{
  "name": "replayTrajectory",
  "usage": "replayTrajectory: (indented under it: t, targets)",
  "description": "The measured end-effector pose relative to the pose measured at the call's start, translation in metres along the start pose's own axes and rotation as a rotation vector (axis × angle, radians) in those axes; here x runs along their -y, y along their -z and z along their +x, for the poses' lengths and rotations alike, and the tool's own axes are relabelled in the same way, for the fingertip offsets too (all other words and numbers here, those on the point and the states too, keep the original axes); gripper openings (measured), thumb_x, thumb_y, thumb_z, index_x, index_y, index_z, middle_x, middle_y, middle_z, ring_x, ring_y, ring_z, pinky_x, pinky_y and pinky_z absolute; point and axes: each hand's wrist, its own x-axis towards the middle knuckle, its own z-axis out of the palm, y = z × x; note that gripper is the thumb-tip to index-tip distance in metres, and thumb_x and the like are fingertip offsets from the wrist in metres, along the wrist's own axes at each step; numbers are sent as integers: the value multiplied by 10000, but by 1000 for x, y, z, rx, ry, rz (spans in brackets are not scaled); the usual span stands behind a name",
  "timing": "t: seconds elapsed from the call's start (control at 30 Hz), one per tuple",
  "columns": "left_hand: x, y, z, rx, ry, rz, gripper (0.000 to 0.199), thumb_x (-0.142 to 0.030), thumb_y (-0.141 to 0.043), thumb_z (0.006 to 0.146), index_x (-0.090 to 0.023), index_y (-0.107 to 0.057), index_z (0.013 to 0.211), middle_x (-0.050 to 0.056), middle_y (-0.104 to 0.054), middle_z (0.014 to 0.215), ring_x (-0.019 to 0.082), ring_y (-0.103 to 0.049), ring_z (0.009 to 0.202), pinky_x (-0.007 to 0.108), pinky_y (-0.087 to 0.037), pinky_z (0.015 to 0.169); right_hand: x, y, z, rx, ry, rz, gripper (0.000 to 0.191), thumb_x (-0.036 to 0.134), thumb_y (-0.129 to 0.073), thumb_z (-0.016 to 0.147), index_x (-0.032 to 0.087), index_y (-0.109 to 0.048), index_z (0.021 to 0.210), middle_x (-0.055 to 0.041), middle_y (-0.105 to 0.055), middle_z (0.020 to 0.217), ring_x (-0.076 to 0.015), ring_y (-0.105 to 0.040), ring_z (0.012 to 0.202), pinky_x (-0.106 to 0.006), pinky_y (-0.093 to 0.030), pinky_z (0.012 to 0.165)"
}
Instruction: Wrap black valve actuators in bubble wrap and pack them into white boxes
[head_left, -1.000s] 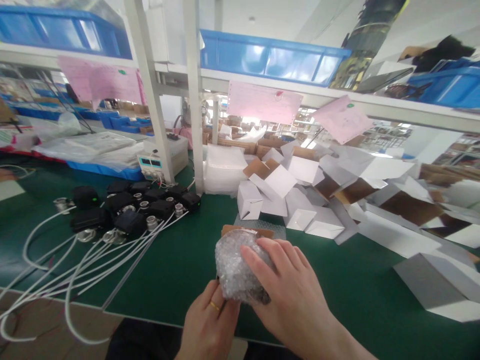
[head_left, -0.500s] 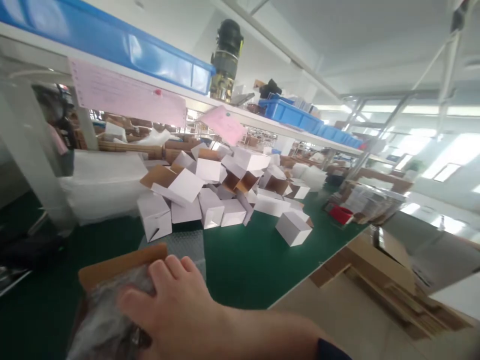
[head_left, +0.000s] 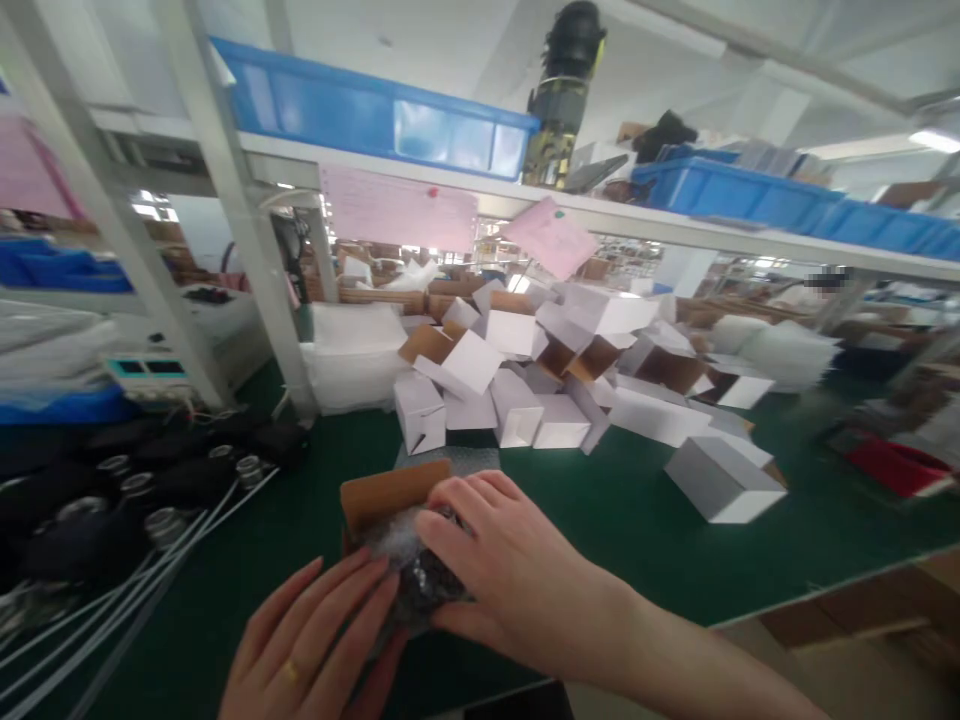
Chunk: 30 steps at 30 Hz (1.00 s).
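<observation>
An open cardboard box stands at the near edge of the green table, its brown flap raised at the back. In its mouth is a bundle in clear bubble wrap; the dark, shiny contents cannot be made out. My right hand curls over the bundle from the right, thumb and fingers on either side. My left hand, with a ring on one finger, lies against the bundle's near left side, fingers stretched out. The box's lower walls are hidden behind my hands. Beyond them lies a flat sheet of bubble wrap.
White cartons lie heaped at the back, with one carton apart to the right. At left are black items with metal fittings and white cables. Above runs a shelf with blue bins. A red object sits far right.
The view has swung left, bringing the black items and cables into sight. My left hand has come into view against the bundle. My right hand stays on it.
</observation>
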Motion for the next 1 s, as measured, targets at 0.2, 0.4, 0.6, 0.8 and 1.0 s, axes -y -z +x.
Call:
replayTrajectory:
  t: [0.2, 0.4, 0.6, 0.8, 1.0]
  targets:
    - [-13, 0, 36, 199, -144, 120, 264, -190, -501, 951, -144, -678, 1142, 80, -802, 1089, 227, -748, 996, 366, -607, 938, 6, -29, -18, -136, 148, -46, 70, 216, -690, 920, 158, -729, 925, -48, -728, 841, -231, -673, 857, -491, -397, 1215]
    - [-28, -18, 43, 333, -58, 217, 421, -138, -526, 723, -33, -726, 1079, 213, -786, 1051, 316, -769, 864, 388, -671, 645, -8, -30, -21, -159, 103, 175, 176, 161, -590, 947, 210, -716, 834, -31, -759, 838, -224, -696, 908, -608, -260, 1261]
    - [-40, -32, 41, 421, -36, 260, 550, -187, -635, 625, 14, -704, 1132, 288, -743, 1113, 375, -720, 913, 436, -650, 677, -54, -61, -22, -348, -243, 882, 363, 463, -599, 990, 200, -652, 1235, -101, -722, 1168, -219, -686, 1084, -422, -542, 1012]
    - [-41, -52, 42, 563, 75, 240, 451, -219, -758, 653, -52, -741, 1072, 225, -744, 1026, 340, -675, 880, 425, -624, 662, -64, -102, -15, -62, -157, 1392, 906, 824, -611, 799, 150, -567, 1402, -141, -674, 1279, -301, -637, 1211, -469, -508, 1046]
    - [-58, -65, 52, 616, 182, 248, 470, -281, -849, 679, -45, -761, 1075, 177, -763, 980, 314, -680, 899, 408, -629, 756, -60, -117, -15, -110, -488, 1551, 719, 798, -557, 863, 208, -719, 1241, -102, -720, 1209, -277, -624, 1191, -459, -443, 1118]
